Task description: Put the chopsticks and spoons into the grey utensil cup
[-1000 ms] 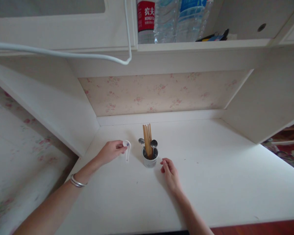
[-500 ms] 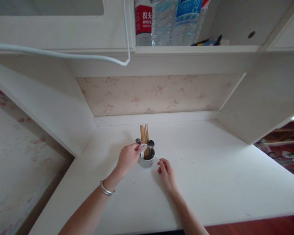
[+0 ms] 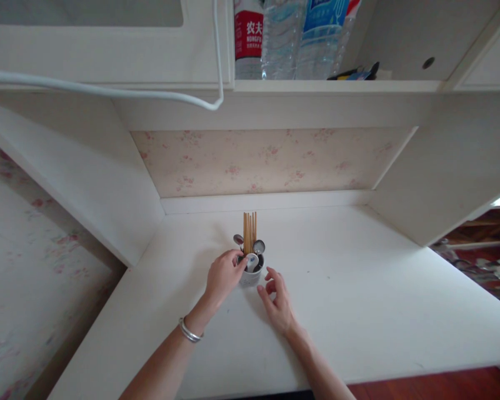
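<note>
A small light-grey holder with holes in its side stands on the white tabletop. Several wooden chopsticks rise from its back, flanked by two metal spoons, a left one and a right one. At the front, a white spoon sits low in the holder, bowl end up. My left hand is closed, its thumb and fingertips pinching the white spoon's left edge near the rim. My right hand is open just right of the holder, fingers curved and thumb apart, holding nothing.
White side panels enclose the tabletop, with a flowered wall panel behind. Overhead is a shelf with several plastic bottles. A white cable hangs across the upper left.
My left hand has lowered the white spoon deeper into the holder and moved slightly right. My right hand has come closer to the holder, its fingers and thumb spreading apart.
</note>
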The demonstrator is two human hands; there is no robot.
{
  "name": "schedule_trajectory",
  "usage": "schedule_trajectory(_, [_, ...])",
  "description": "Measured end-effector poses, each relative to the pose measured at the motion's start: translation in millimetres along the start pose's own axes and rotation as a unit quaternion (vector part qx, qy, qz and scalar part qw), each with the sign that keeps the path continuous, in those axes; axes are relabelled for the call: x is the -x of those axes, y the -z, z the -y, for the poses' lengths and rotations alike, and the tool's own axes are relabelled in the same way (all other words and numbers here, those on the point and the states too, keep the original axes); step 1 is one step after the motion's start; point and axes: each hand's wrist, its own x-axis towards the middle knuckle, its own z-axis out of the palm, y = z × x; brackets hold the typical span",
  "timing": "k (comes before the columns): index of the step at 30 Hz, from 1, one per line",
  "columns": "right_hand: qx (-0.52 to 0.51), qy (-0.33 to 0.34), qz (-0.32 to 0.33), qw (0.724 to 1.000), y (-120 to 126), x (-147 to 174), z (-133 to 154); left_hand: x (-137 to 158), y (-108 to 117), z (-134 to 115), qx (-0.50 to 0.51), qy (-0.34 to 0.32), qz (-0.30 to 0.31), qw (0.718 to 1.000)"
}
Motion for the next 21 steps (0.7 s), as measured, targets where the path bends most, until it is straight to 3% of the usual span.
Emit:
schedule_trajectory(6, [0.07, 0.029, 0.039, 0.996, 2.8, -12.4, 18.3, 8.5, 2.1, 6.6, 0.088, -0.005, -0.016, 0.996])
schedule_trajectory(11, [0.138, 0.054, 0.051, 0.988, 6.7, -22.0, 30.8, 23.4, -6.2, 33.6, 0.189, 0.077, -0.051, 0.978])
schedule_trajectory(17, [0.208, 0.062, 0.098, 0.971, 8.1, -33.6, 37.7, 51.2, -30.7, 76.8, 0.189, 0.111, 0.049, 0.974])
schedule_trajectory(21, [0.212, 0.043, 0.108, 0.97, 4.9, -41.6, 40.4, 58.1, -34.3, 87.5, 0.203, 0.104, 0.109, 0.968])
